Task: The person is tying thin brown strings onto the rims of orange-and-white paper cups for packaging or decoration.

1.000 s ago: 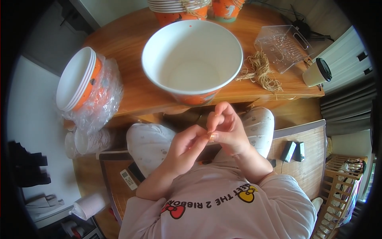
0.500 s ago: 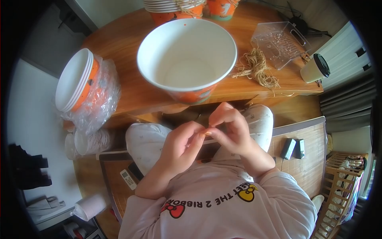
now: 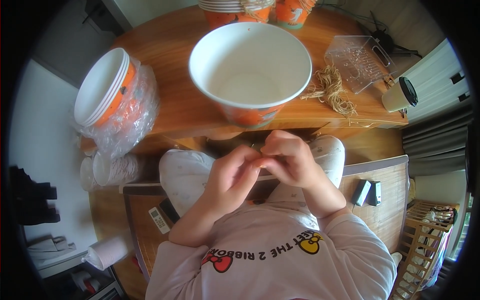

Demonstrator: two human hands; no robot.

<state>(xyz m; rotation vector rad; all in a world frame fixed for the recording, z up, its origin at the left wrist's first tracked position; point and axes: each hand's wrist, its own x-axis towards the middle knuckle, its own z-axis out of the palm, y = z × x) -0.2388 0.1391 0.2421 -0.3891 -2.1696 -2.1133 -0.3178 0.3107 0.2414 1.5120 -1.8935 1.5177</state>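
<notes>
My left hand [image 3: 234, 172] and my right hand [image 3: 290, 159] meet above my lap, in front of the table edge. Both are closed in a pinch, thumb tips close together. Whatever they hold, if anything, is too small or hidden to make out. Just beyond them stands a large paper bucket [image 3: 252, 115], white inside and orange patterned outside, touched by neither hand. To its right on the table lies a loose hank of tan raffia-like string [image 3: 336, 95].
A clear plastic bin [image 3: 357, 62] and a lidded drink cup [image 3: 400, 95] stand at the right. Stacked buckets in plastic wrap [image 3: 131, 112] lean at the left table edge. More stacked orange buckets [image 3: 235, 17] are at the back. A remote control [image 3: 159, 220] lies by my left side.
My right fingers have curled in closer to my left fingertips. The view has turned slightly, so the things on the table appear further right.
</notes>
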